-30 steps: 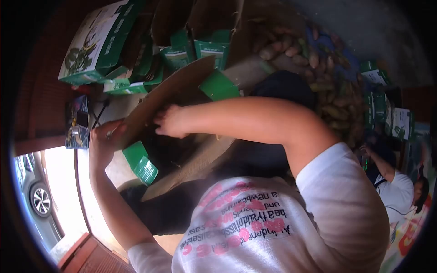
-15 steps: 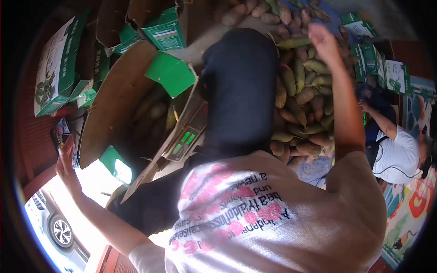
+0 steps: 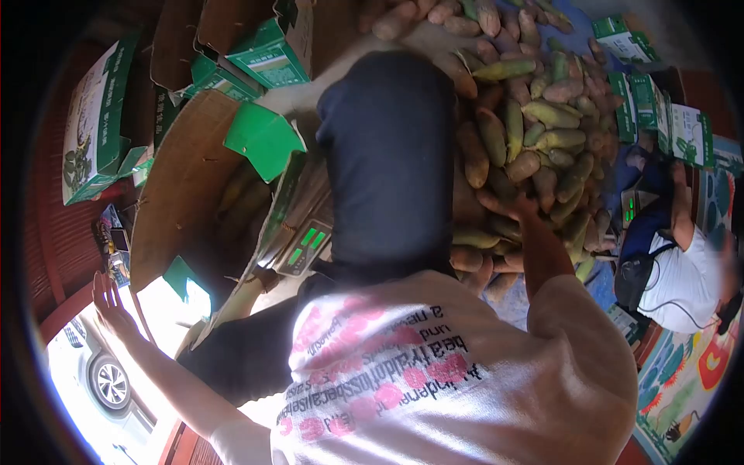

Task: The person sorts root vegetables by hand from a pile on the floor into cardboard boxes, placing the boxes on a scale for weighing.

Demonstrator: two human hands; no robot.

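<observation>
My right hand (image 3: 525, 208) reaches down onto a heap of long green and reddish-brown vegetables (image 3: 549, 116), touching or just above one of them. Its fingers are in shadow, so whether they grip anything is hidden. Out to the left, my left hand (image 3: 113, 307) is raised with its fingers stretched apart, holding nothing. Between my left arm and my leg stands an open cardboard box (image 3: 182, 163) with green flaps; a few similar vegetables (image 3: 246, 194) lie dimly inside. Beside the box, a scale display (image 3: 308, 246) shows lit green digits.
More green-and-white cartons (image 3: 97, 116) stand at the left, with others (image 3: 275, 54) at the top and several (image 3: 655, 112) at the right. A co-worker (image 3: 674, 271) in a white shirt sits at the right beside another lit display (image 3: 629, 208). A parked car (image 3: 112, 384) shows at lower left.
My right hand has come down from above the far part of the heap to its nearer middle. My left hand stays out at the left, fingers now more spread. The view has shifted slightly.
</observation>
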